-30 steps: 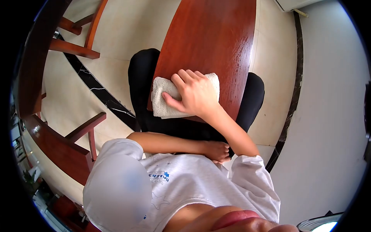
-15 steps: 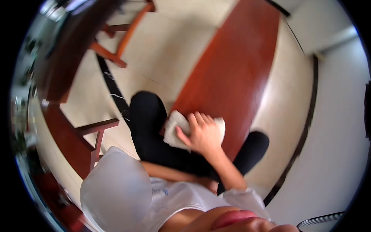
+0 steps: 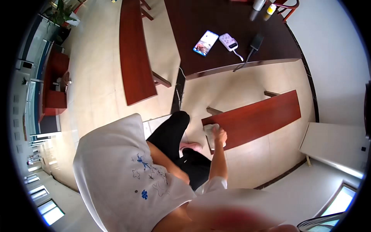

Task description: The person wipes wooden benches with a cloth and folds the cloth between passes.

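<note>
My right hand [image 3: 219,136] is closed on a pale folded cloth [image 3: 209,131], which lies on the near left end of a reddish-brown wooden bench [image 3: 255,121]. Part of the cloth is covered by the fingers. My left forearm [image 3: 164,160] crosses my body towards my black-trousered thigh. The left hand [image 3: 184,178] rests low by the lap, its fingers hidden from view.
A dark table [image 3: 216,19] stands beyond the bench, bearing a lit phone [image 3: 206,43], a lilac device [image 3: 228,41], a black adapter [image 3: 256,41] and a yellow-white bottle [image 3: 271,9]. Another wooden bench [image 3: 135,58] is at left. A white panel [image 3: 332,145] stands at right.
My view has swung and pulled back, so the tabletop and whole bench now show. The right hand, spread over the cloth before, now has its fingers bunched on it at the bench's end.
</note>
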`<state>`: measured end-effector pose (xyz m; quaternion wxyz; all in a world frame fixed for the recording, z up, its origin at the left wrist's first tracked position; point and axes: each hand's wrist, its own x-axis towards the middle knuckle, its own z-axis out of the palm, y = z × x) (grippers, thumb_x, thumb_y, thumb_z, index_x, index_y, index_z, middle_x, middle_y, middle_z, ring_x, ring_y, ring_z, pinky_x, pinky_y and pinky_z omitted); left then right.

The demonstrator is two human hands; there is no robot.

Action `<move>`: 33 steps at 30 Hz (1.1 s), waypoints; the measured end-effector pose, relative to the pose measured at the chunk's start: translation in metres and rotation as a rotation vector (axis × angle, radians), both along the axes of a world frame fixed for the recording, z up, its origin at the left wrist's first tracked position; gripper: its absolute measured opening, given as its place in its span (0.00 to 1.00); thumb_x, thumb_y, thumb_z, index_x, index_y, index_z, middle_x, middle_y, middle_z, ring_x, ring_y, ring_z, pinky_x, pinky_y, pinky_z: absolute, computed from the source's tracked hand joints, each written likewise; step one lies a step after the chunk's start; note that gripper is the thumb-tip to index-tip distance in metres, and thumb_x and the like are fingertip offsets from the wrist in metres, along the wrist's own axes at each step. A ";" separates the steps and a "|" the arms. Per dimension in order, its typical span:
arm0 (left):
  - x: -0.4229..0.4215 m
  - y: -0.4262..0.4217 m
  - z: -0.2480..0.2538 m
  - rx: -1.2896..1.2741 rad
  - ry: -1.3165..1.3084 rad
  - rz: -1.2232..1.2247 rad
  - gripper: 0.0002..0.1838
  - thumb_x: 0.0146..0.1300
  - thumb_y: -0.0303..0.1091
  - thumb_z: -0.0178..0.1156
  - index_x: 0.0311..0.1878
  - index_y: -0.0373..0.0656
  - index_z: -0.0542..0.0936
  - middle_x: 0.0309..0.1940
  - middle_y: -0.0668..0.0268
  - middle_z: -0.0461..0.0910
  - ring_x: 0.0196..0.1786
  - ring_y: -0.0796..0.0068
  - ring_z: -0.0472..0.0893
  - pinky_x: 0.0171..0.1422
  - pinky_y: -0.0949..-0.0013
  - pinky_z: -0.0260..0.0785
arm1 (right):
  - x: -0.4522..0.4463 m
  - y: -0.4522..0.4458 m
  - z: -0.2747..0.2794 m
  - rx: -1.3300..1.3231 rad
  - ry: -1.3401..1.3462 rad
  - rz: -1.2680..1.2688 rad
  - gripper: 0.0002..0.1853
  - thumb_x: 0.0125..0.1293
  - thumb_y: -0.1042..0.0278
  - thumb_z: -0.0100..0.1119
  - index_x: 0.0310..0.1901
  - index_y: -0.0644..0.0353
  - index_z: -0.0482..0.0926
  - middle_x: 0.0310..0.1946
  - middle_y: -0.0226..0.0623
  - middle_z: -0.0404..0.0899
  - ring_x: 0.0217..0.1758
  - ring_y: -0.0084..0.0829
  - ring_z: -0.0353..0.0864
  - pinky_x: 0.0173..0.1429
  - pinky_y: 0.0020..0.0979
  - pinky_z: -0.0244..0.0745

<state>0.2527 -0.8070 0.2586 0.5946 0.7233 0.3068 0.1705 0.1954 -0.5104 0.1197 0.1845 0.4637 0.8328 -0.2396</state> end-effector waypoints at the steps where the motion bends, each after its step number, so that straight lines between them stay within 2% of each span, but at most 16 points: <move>1: -0.018 0.005 0.025 -0.041 0.081 -0.005 0.14 0.66 0.43 0.63 0.40 0.40 0.85 0.35 0.48 0.88 0.36 0.44 0.88 0.41 0.41 0.80 | 0.009 0.001 0.026 0.001 0.000 -0.086 0.40 0.68 0.25 0.63 0.50 0.65 0.89 0.48 0.60 0.90 0.54 0.60 0.91 0.59 0.57 0.87; 4: -0.092 0.033 0.085 -0.129 0.400 0.102 0.17 0.64 0.44 0.61 0.42 0.43 0.92 0.39 0.47 0.91 0.44 0.47 0.91 0.50 0.41 0.81 | 0.060 -0.023 0.062 0.308 0.119 -0.352 0.40 0.68 0.24 0.62 0.45 0.65 0.89 0.44 0.55 0.91 0.50 0.56 0.93 0.55 0.56 0.86; 5: -0.133 0.039 0.089 -0.342 0.335 0.264 0.16 0.65 0.45 0.61 0.40 0.44 0.91 0.37 0.49 0.91 0.41 0.49 0.91 0.49 0.42 0.81 | 0.082 -0.021 0.088 0.193 0.067 -0.304 0.42 0.68 0.24 0.63 0.46 0.67 0.90 0.46 0.55 0.91 0.50 0.56 0.93 0.55 0.55 0.86; 7: -0.198 0.032 0.088 -0.158 0.660 0.701 0.11 0.63 0.41 0.65 0.39 0.44 0.89 0.36 0.51 0.90 0.38 0.50 0.89 0.47 0.44 0.81 | 0.114 -0.010 0.143 -0.219 -0.006 -0.513 0.41 0.70 0.27 0.63 0.54 0.69 0.90 0.49 0.54 0.91 0.50 0.51 0.93 0.55 0.49 0.86; 8: -0.239 0.021 0.049 -0.237 0.446 1.171 0.10 0.61 0.37 0.67 0.40 0.43 0.89 0.38 0.51 0.91 0.42 0.49 0.90 0.48 0.46 0.81 | 0.127 -0.025 0.182 -0.376 0.147 -0.749 0.41 0.71 0.30 0.62 0.59 0.70 0.87 0.51 0.51 0.91 0.52 0.51 0.92 0.57 0.48 0.86; 9: -0.273 0.016 0.089 -0.351 0.636 1.422 0.10 0.63 0.37 0.66 0.41 0.43 0.87 0.36 0.54 0.90 0.40 0.48 0.88 0.48 0.46 0.81 | 0.145 -0.032 0.218 -0.574 0.223 -0.830 0.38 0.73 0.33 0.61 0.59 0.68 0.87 0.51 0.50 0.91 0.50 0.48 0.92 0.56 0.48 0.87; 10: -0.317 -0.015 0.044 -0.197 0.373 1.581 0.11 0.66 0.41 0.65 0.43 0.44 0.85 0.30 0.56 0.86 0.32 0.51 0.85 0.42 0.47 0.80 | 0.168 -0.040 0.256 -0.772 0.303 -0.904 0.35 0.75 0.36 0.60 0.59 0.65 0.88 0.50 0.48 0.91 0.49 0.46 0.92 0.54 0.48 0.87; 11: -0.353 -0.026 0.069 -0.741 -0.262 1.954 0.09 0.69 0.40 0.62 0.44 0.45 0.82 0.27 0.60 0.83 0.26 0.62 0.80 0.33 0.53 0.78 | 0.187 -0.051 0.292 -1.015 0.467 -0.977 0.30 0.78 0.40 0.58 0.61 0.62 0.87 0.50 0.47 0.90 0.47 0.43 0.92 0.54 0.48 0.89; 12: -0.384 -0.061 0.051 -0.769 -0.351 2.139 0.10 0.70 0.39 0.60 0.44 0.47 0.86 0.25 0.66 0.82 0.26 0.73 0.81 0.32 0.65 0.76 | 0.202 -0.066 0.325 -1.287 0.622 -1.021 0.31 0.79 0.40 0.58 0.63 0.63 0.85 0.51 0.47 0.90 0.47 0.42 0.92 0.54 0.47 0.89; 13: -0.372 -0.073 0.130 -0.711 -0.279 2.215 0.10 0.71 0.40 0.60 0.43 0.46 0.87 0.27 0.67 0.82 0.28 0.74 0.81 0.34 0.66 0.78 | 0.220 -0.081 0.350 -1.550 0.794 -1.036 0.32 0.79 0.40 0.58 0.65 0.64 0.84 0.51 0.46 0.90 0.47 0.41 0.92 0.54 0.46 0.89; 16: -0.327 -0.184 0.150 -0.447 -0.378 2.290 0.09 0.71 0.39 0.62 0.38 0.47 0.86 0.29 0.70 0.81 0.29 0.79 0.79 0.37 0.71 0.77 | 0.266 -0.133 0.405 -2.162 1.060 -1.024 0.33 0.80 0.40 0.58 0.67 0.65 0.83 0.50 0.45 0.90 0.47 0.40 0.92 0.54 0.45 0.89; 19: -0.216 -0.309 0.141 -0.708 0.028 2.225 0.15 0.77 0.46 0.56 0.38 0.46 0.83 0.29 0.66 0.82 0.29 0.72 0.79 0.34 0.62 0.73 | 0.281 -0.171 0.412 -2.206 1.109 -1.061 0.33 0.80 0.40 0.57 0.67 0.65 0.82 0.50 0.45 0.90 0.47 0.40 0.92 0.54 0.44 0.89; 21: -0.115 -0.390 0.135 -0.937 -0.214 2.129 0.14 0.78 0.44 0.55 0.37 0.49 0.82 0.29 0.65 0.82 0.29 0.69 0.80 0.31 0.60 0.73 | 0.278 -0.187 0.403 -2.142 1.090 -1.080 0.33 0.81 0.40 0.57 0.67 0.66 0.82 0.50 0.45 0.90 0.48 0.39 0.92 0.54 0.43 0.88; 22: -0.075 -0.406 0.161 -1.192 -0.861 2.092 0.14 0.79 0.43 0.54 0.36 0.51 0.81 0.29 0.65 0.82 0.28 0.67 0.80 0.30 0.61 0.71 | 0.275 -0.192 0.394 -2.093 1.065 -1.087 0.33 0.81 0.40 0.57 0.67 0.66 0.82 0.50 0.45 0.90 0.48 0.39 0.92 0.54 0.43 0.88; 25: 0.028 -0.499 0.210 -1.634 -0.478 2.242 0.13 0.79 0.43 0.55 0.39 0.49 0.81 0.29 0.64 0.82 0.28 0.67 0.80 0.29 0.62 0.71 | 0.251 -0.208 0.364 -1.880 0.961 -1.099 0.33 0.81 0.40 0.56 0.67 0.66 0.82 0.50 0.45 0.90 0.48 0.39 0.92 0.54 0.43 0.88; 33: 0.112 -0.555 0.194 -1.650 -0.725 2.437 0.12 0.78 0.42 0.55 0.47 0.46 0.82 0.31 0.63 0.84 0.26 0.70 0.80 0.28 0.66 0.70 | 0.111 -0.194 0.389 -1.316 0.723 -0.583 0.33 0.82 0.41 0.55 0.68 0.66 0.81 0.50 0.45 0.90 0.49 0.38 0.92 0.55 0.41 0.88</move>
